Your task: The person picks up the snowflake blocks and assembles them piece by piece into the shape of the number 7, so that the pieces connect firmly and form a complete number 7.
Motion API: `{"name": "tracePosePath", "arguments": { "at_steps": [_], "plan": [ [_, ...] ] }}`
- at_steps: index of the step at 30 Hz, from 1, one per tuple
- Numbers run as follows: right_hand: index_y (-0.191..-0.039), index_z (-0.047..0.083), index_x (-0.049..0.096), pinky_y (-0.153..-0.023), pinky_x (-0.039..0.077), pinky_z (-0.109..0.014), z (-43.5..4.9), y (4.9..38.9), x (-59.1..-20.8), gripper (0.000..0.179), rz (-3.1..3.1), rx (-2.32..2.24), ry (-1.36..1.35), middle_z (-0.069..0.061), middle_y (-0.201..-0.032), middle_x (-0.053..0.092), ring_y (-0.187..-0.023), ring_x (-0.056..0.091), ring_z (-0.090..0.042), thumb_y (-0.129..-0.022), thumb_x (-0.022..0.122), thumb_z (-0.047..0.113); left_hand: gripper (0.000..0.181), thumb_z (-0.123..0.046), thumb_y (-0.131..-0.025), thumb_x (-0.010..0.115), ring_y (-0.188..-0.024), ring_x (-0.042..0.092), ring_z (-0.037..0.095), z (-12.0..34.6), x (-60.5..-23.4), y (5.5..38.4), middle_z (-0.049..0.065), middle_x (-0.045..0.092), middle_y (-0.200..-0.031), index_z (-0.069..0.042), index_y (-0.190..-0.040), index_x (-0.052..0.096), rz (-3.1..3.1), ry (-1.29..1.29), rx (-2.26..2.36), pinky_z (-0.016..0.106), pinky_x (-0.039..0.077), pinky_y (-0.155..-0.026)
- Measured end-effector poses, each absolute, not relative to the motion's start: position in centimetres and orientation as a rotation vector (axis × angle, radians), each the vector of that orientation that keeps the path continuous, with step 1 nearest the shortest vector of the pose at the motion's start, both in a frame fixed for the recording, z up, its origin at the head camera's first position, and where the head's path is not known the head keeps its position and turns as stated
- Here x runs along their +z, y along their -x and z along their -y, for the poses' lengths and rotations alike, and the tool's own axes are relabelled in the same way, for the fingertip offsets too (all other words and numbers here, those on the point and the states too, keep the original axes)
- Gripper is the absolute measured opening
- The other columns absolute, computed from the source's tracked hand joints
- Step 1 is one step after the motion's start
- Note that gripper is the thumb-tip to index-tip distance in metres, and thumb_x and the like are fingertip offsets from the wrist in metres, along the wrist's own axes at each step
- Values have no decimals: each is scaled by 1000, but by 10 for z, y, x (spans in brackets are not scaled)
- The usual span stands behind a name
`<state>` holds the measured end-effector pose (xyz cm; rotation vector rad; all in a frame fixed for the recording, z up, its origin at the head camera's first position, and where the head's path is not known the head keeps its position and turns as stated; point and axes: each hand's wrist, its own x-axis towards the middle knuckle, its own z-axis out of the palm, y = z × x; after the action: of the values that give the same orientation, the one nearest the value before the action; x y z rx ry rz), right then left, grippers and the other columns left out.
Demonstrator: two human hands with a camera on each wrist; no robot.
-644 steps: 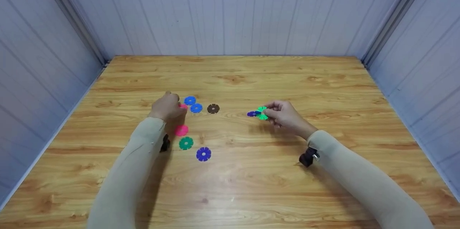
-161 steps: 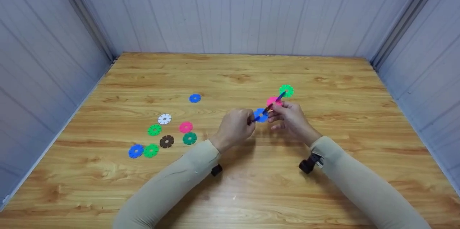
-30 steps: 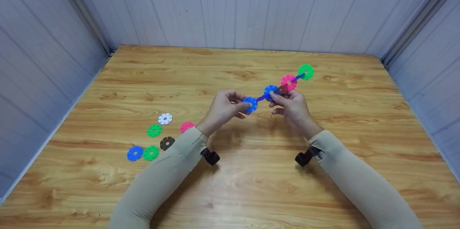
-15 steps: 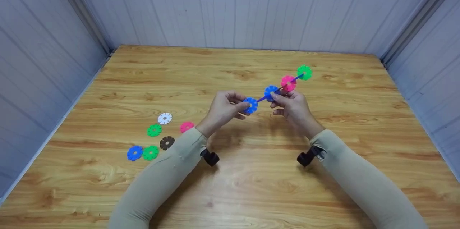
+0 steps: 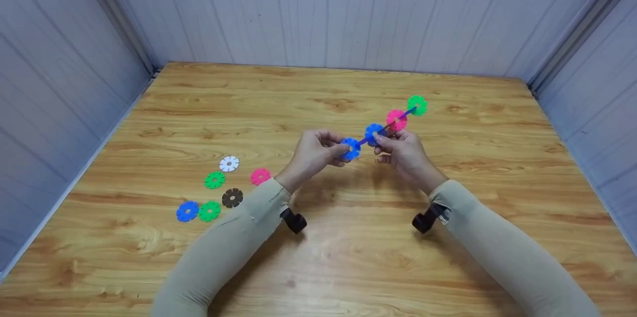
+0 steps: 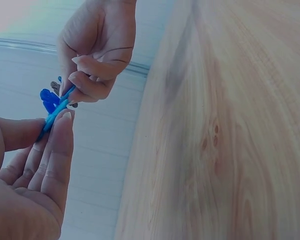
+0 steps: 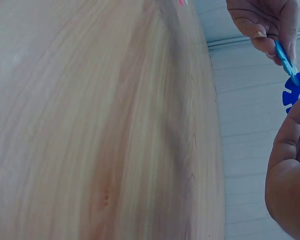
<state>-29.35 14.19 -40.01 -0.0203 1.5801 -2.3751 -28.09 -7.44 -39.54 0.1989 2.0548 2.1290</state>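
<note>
Above the table, both hands hold a chain of slotted snowflake discs, linked edge to edge. My left hand (image 5: 316,150) pinches the blue disc (image 5: 352,149) at the chain's near end between thumb and fingers. With thumb and forefinger, my right hand (image 5: 407,157) grips the chain at another blue disc (image 5: 373,133). Between these two, a dark blue disc (image 7: 290,96) shows face-on in the right wrist view. Farther along come a brown disc edge-on, a pink disc (image 5: 396,120), a dark blue one edge-on and a bright green disc (image 5: 417,105) at the far end.
Loose discs lie on the wooden table (image 5: 318,267) at the left: white (image 5: 229,163), green (image 5: 214,180), brown (image 5: 232,198), blue (image 5: 187,211), another green and a pink one (image 5: 260,176) beside my left sleeve. Panel walls (image 5: 308,13) enclose the table's back and sides.
Over the earlier frames the chain has grown from two discs; a single blue disc left the table and is now at its near end. In the last second, the chain's far end has dipped slightly.
</note>
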Motion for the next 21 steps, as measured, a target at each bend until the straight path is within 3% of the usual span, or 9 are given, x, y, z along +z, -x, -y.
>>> {"name": "tracePosePath", "arguments": {
  "at_steps": [21],
  "plan": [
    [-87, 4, 51, -50, 53, -26, -136, 299, -398, 14, -1573, -2401, -36, -9, -74, 68, -56, 57, -12, -98, 57, -2, 6, 9, -89, 68, -64, 67, 19, 63, -396, 283, 15, 64, -83, 6, -92, 63, -2029, -88, 2219, 33, 59, -66]
  ]
}}
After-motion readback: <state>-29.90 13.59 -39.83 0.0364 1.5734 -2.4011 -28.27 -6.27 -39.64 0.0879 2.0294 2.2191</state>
